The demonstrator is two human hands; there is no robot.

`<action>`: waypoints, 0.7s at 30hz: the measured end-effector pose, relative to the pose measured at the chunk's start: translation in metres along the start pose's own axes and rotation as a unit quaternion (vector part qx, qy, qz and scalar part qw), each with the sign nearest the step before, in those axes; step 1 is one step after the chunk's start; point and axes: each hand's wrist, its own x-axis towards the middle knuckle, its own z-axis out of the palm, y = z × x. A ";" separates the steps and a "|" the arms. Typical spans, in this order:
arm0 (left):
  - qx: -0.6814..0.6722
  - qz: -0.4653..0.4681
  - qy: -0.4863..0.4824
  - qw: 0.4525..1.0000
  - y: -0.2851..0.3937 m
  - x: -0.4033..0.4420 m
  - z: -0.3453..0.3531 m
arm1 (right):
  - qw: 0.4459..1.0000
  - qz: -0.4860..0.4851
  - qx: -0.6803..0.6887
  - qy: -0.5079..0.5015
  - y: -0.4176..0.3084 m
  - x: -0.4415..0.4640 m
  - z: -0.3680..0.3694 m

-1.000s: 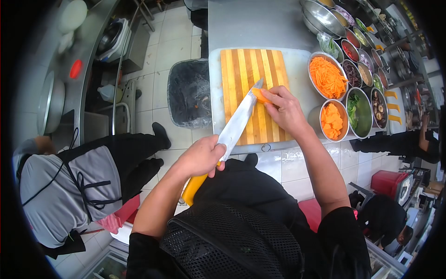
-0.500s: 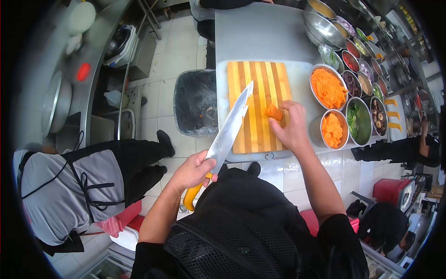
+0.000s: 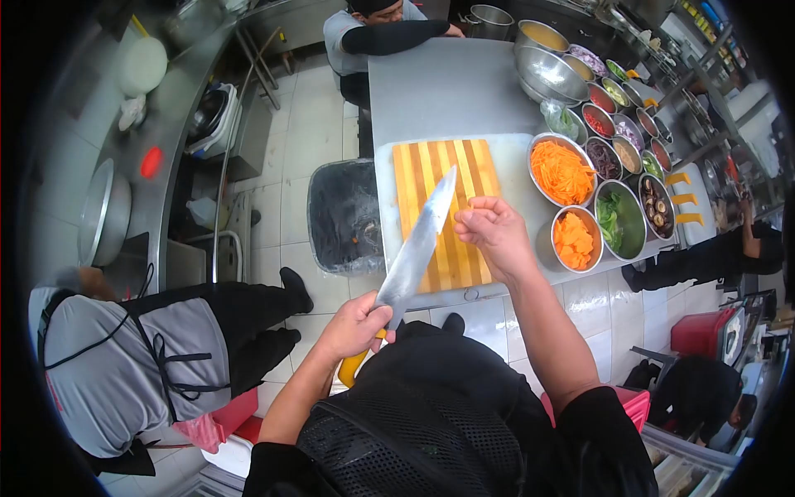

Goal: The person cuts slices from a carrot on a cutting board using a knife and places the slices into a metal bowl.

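In my left hand [image 3: 358,325] is a large kitchen knife [image 3: 418,248], gripped where the yellow handle meets the blade. Its wide blade slants up over the striped wooden cutting board [image 3: 406,178], tip pointing away from me. My right hand [image 3: 494,234] hovers above the board's right side, close to the blade, thumb and fingertips pinched together. A trace of orange shows at those fingertips, too small to name. Right of the board stand a metal bowl of shredded carrot [image 3: 561,172] and a metal container of sliced carrot [image 3: 573,240].
Beside the carrots are a pot of green leaves [image 3: 610,217], a container of mushrooms [image 3: 656,203] and several smaller bowls. A lined bin [image 3: 344,219] stands left of the table. One person leans on the table's far end [image 3: 389,41]; another [image 3: 124,356] stands at left.
The orange carrot piece under my right hand is no longer visible on the board. That hand has moved toward the blade and pinched. Orange bits along the blade are gone. The view has tilted up.
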 end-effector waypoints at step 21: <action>0.003 0.049 0.099 0.994 0.006 0.001 -0.005 | 0.814 -0.303 -0.449 0.209 -0.111 0.026 -0.121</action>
